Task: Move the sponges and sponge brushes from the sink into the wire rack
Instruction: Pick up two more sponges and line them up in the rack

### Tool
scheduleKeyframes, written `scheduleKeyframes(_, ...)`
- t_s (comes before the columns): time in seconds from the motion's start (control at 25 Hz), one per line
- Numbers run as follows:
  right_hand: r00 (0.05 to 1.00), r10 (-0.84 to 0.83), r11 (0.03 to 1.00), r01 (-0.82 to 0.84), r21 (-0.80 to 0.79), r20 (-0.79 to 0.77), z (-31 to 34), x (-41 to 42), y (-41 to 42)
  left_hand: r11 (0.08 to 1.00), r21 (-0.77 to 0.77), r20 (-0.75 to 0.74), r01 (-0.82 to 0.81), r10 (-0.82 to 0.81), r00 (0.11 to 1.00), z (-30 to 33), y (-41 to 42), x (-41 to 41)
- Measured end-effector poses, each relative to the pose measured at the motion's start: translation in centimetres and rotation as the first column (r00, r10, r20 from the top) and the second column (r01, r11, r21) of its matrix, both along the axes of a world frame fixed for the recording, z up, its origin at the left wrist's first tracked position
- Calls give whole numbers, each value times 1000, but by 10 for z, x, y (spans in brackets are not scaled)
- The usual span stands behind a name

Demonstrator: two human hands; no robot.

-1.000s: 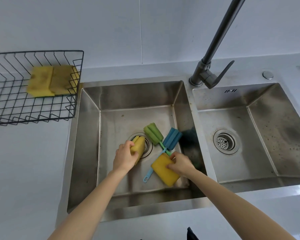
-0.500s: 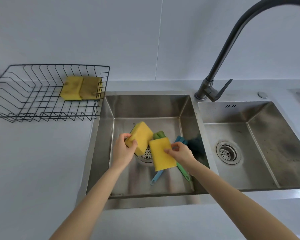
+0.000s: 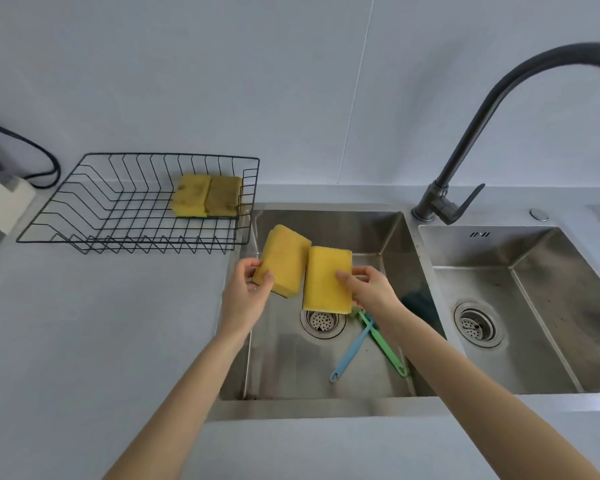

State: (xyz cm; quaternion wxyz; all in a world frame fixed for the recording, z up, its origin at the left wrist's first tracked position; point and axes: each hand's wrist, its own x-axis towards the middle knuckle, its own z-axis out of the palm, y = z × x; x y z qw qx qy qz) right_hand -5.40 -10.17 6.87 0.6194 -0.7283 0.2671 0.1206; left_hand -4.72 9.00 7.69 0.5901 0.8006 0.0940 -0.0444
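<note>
Yellow sponges now ride higher than half a second ago, lifted clear of the left basin [image 3: 388, 233] toward 10 o'clock. My left hand [image 3: 244, 296] pinches the left sponge [image 3: 284, 259] at its lower corner, tilted; my right hand [image 3: 373, 292] clamps the right sponge [image 3: 326, 278], upright, thumb on its face. Their edges touch. Wire rack [image 3: 94, 209] at 10 o'clock holds two sponges [image 3: 206, 195]. Blue brush [image 3: 352, 349] and green brush [image 3: 383, 344] lie crossed in the basin. Writing by the faucet [image 3: 471, 133] is unreadable.
</note>
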Motion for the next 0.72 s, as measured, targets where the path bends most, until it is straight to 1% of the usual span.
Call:
scheduleKeyframes(0.08,999,-8,999,6,35,42,8,5,12,1000,0,11,8,-8,1000,7,10,2)
scheduleKeyframes(0.16,997,-16,998,12,62,69,14,10,21,999,43,1,26,-26,1000,14,20,2)
scheduleKeyframes(0.24,996,3,999,-7,42,88,17,15,32,998,49,-20,38,-37,999,19,33,2)
scheduleKeyframes(0.4,989,50,999,-52,6,140,26,25,57,1000,-4,-53,-2,2,999,25,66,7)
scheduleKeyframes(0.6,980,64,998,-64,-7,187,32,42,84,990,-119,-16,-69,68,998,32,102,20)
scheduleKeyframes(0.72,979,53,999,-53,-1,197,36,54,101,983,-152,5,-98,100,995,36,124,29)
